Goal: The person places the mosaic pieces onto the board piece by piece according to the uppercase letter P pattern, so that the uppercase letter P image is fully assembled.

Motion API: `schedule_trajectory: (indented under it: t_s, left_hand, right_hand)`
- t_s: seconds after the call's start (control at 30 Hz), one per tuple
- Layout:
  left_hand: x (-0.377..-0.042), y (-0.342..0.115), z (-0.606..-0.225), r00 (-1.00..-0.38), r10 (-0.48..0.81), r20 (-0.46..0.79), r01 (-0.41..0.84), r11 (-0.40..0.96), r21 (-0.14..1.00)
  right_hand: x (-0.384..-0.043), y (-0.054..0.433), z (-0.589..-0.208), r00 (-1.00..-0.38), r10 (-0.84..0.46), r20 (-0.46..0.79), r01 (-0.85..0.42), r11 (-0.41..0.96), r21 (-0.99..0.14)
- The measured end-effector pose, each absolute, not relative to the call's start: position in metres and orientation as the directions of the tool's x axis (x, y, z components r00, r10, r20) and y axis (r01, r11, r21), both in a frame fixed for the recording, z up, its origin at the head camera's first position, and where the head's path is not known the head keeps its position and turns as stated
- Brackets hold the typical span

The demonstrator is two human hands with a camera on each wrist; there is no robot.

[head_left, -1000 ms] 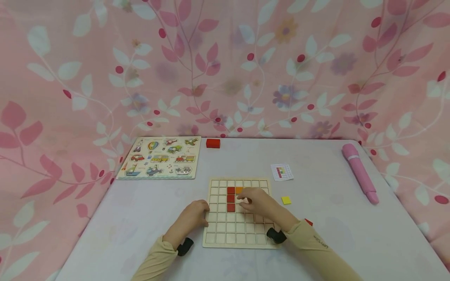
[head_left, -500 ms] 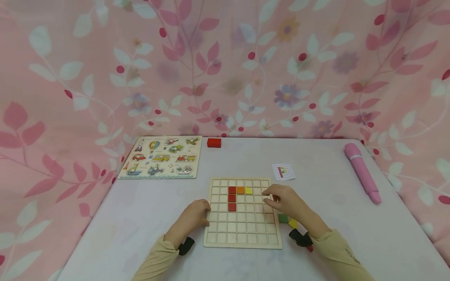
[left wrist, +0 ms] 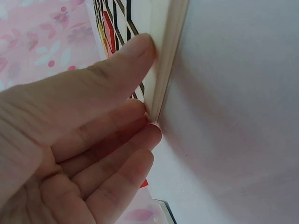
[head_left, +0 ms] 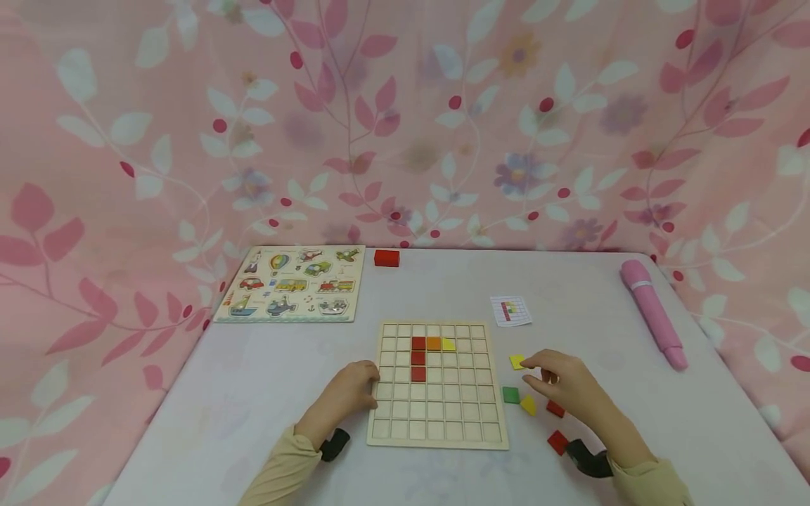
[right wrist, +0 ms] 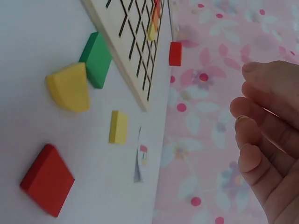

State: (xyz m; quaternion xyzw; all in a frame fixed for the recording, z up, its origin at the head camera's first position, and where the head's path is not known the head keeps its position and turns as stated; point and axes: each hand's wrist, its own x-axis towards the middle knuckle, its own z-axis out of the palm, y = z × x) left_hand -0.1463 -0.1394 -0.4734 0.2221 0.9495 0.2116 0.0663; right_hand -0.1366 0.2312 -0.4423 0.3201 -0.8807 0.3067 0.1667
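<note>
A wooden grid board (head_left: 436,411) lies flat on the table. Set in its cells are a column of red squares (head_left: 418,358), an orange square (head_left: 433,344) and a yellow piece (head_left: 448,344) with one curved side. My left hand (head_left: 348,388) rests against the board's left edge, thumb and fingertips touching it in the left wrist view. Right of the board my right hand (head_left: 563,379) hovers, fingers loosely bent and holding nothing. Near its fingertips lies a yellow square (head_left: 516,361). Below are a green square (head_left: 510,395), a yellow quarter-round piece (head_left: 528,405) and red pieces (head_left: 557,443).
A small printed pattern card (head_left: 511,311) lies behind the board on the right. A vehicle picture puzzle (head_left: 291,284) and a red block (head_left: 387,258) sit at the back left. A pink pen-shaped object (head_left: 654,314) lies far right. A floral curtain (head_left: 405,126) hangs behind.
The right hand has moved from over the board down to the right, above the loose pieces. The yellow curved piece now shows beside the orange square. The left hand stays at the board's edge.
</note>
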Motion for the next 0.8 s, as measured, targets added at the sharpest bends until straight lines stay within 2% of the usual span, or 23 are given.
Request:
schedule_trajectory:
  t_s: [0.23,0.57,0.8]
  left_hand:
    - [-0.145,-0.14,-0.473,-0.892,0.452,-0.019,0.401,0.809,0.43]
    - [-0.147,-0.14,-0.473,-0.889,0.458,-0.013,0.408,0.806,0.429]
    - [-0.147,-0.14,-0.473,-0.889,0.458,-0.026,0.401,0.803,0.441]
  right_hand:
    - [-0.127,0.251,-0.456,-0.85,-0.4,0.342,-0.524,0.706,-0.476]
    - [-0.113,0.269,-0.473,-0.903,-0.327,0.279,-0.428,0.738,-0.521]
    - [-0.111,0.275,-0.481,-0.959,-0.266,0.098,-0.275,0.798,-0.537]
